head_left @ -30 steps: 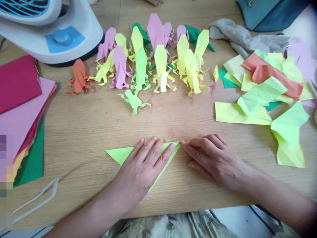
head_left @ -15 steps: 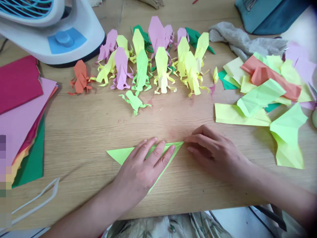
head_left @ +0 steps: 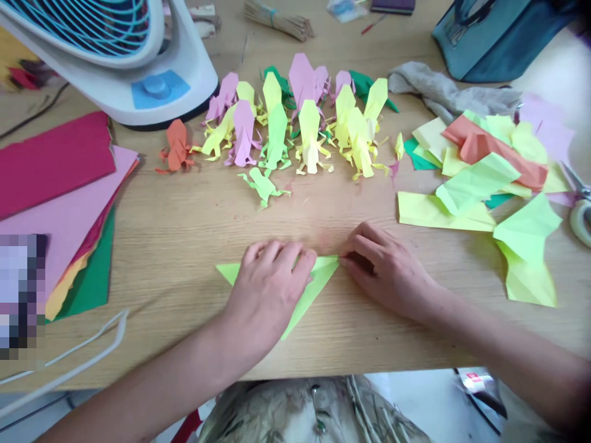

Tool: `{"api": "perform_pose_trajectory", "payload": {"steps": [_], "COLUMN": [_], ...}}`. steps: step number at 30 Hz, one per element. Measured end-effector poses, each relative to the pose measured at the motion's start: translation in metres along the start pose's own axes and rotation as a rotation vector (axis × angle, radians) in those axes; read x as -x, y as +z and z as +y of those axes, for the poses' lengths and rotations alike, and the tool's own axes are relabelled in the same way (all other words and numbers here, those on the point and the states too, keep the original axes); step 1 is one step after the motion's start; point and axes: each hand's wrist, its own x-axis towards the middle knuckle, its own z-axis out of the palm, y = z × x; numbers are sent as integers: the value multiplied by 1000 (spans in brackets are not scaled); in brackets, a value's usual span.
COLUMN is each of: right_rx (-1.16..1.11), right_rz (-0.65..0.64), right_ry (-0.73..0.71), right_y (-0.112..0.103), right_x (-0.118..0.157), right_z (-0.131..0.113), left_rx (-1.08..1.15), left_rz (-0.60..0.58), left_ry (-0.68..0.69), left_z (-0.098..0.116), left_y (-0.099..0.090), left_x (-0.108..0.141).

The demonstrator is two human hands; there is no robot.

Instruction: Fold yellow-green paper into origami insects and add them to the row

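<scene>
A light green folded paper [head_left: 307,301] lies on the wooden table near its front edge, with pointed corners to the left, right and front. Over its middle rests my left hand [head_left: 272,292], fingers bent and drawn together, their tips on the paper; whether they pinch a layer is hidden. My right hand [head_left: 385,267] has its thumb and index finger closed on the paper's right corner. Beyond the hands stand folded paper figures in several colours, among them a small green one [head_left: 263,186] and an orange one [head_left: 176,146].
Coloured sheets [head_left: 55,166] and a blurred-out device [head_left: 18,289] lie left, below a white fan [head_left: 184,67]. Paper scraps [head_left: 529,227], scissors [head_left: 577,181], tape [head_left: 582,218], a grey cloth [head_left: 443,89] and a blue bag [head_left: 489,46] are right. White cords [head_left: 87,354] cross the front left.
The fingers of my left hand have curled from a flatter, spread pose. My right hand stays at the paper's right corner. The view has shifted, showing more of the fan and the table's far side.
</scene>
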Motion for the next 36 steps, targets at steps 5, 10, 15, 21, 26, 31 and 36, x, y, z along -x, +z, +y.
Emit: {"api": "perform_pose_trajectory", "payload": {"steps": [5,10,15,21,26,31,36], "right_rx": [-131,-319,-659,-924,-1048,-1112,-1132], "right_rz": [23,81,125,113,146,140,142], "right_ry": [-41,43,138,220,215,248,293], "right_y": [-2,-7,-2,4,4,4,4], "right_x": [3,9,10,4,2,0,-1], "right_z": [-6,-10,-9,-8,-8,-12,-12], "left_rx": [27,189,275,350,457,556,589], "left_rz": [-159,-124,31,122,189,202,216], "left_ry": [-54,7,67,104,99,80,2], "left_z": [3,-1,-1,-1,-1,2,4], "left_y": [-13,-14,-11,-7,-9,-10,-7], "left_x": [-16,-23,-22,-20,-21,-22,-22]}}
